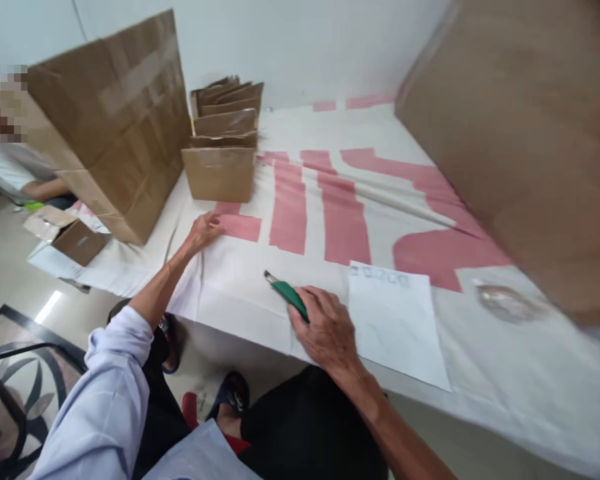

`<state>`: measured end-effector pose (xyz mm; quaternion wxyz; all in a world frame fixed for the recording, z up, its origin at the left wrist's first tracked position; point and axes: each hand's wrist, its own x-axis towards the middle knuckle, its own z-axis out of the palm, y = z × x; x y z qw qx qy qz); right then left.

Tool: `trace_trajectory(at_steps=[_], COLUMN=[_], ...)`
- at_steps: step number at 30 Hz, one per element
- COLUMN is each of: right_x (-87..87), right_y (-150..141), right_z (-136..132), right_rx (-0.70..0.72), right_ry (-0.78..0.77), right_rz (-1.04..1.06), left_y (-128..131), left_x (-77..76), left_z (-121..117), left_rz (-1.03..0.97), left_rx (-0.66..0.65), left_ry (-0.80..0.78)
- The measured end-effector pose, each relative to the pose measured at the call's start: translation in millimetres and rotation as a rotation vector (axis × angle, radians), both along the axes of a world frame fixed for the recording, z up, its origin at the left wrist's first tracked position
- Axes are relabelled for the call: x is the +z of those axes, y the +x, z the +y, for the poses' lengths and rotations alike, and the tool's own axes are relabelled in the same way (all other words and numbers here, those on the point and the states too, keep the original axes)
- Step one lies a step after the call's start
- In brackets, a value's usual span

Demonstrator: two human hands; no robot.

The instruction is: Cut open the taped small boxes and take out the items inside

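Note:
My right hand [327, 327] is wrapped round a green utility knife [291, 297], its metal tip pointing up and left above the white tablecloth [240, 280]. Out to the left, my left hand [205, 233] rests on the cloth at a red printed patch, fingers stretched out and nothing visible in them. Just beyond it stands a small cardboard box with upright cardboard dividers [219, 175]. A white paper sheet [393, 327] with faint marks along its top lies right of my right hand.
A tall taped carton [125, 120] stands at the left; another large carton [520, 153] fills the right. A roll of clear tape [507, 302] lies near it. An open small box [73, 240] is at the far left, near a seated person [10, 163]. The cloth has folds.

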<state>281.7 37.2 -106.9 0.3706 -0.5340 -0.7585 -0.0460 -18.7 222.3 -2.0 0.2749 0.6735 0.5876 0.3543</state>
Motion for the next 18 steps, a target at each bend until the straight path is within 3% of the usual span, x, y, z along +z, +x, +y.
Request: trace_trajectory(at_steps=[4,9,13,16,18], right_x=[0.6,1.1,-1.7,-1.4,1.8], right_y=[0.8,0.7,-0.1,-1.6,-3.2], right_z=[-2.2,-3.6,-1.3,1.1,2.5], right_rx=[0.024,0.019,0.028,0.031,0.017], right_ry=[0.015,0.026,0.028,-0.011,-0.061], right_rz=[-0.029,-0.044,-0.017,-0.001,0.006], left_y=[-52.8,-131.4,-189.7,-226.6,-246.1], left_x=[4.2,29.6,68.6,102.1,120.3], left_z=[-78.3,-148.7,-167.2,-165.8,-161.2], left_rz=[0.109,0.215,0.473,0.449,0.394], left_rx=[0.166,0.424,0.733,0.946,0.999], left_ry=[0.095,0.236,0.321,0.212,0.15])
